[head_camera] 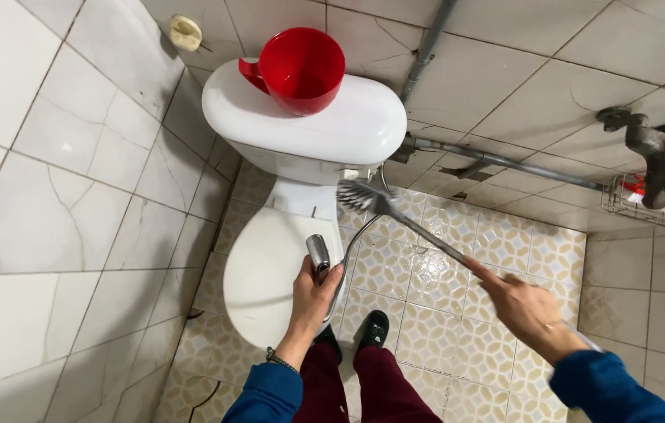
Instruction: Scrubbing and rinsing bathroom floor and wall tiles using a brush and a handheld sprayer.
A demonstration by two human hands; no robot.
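Right now your left hand [313,294] is wrapped closed around the chrome spray nozzle [317,254], thumb up along its side, with the thin metal hose [352,239] curving up from it toward the back of the toilet. Your right hand [524,305] is closed around the far end of the toilet brush [395,211], index finger laid out along the shaft, so the dark bristle head [358,194] hangs in the air just below the cistern [301,125] and beside the closed toilet lid [269,270].

The brush looks light and stiff in the handle, but held this far back the head will likely swing and wobble; a grip nearer the middle of the shaft would probably steady it. Its bristles are springy and may flick drops. The nozzle is smooth polished metal, likely slippery when wet, so a full wrap around its body, as you have it, seems the safest hold. The hose is flexible and may tug back.

Further out, a red plastic jug [301,69] sits on top of the cistern, tilted a little. Grey pipes [497,160] run along the tiled wall to a tap [661,149] at the right, with a wire basket [646,205] below it. Your feet stand on the patterned floor tiles [458,345].
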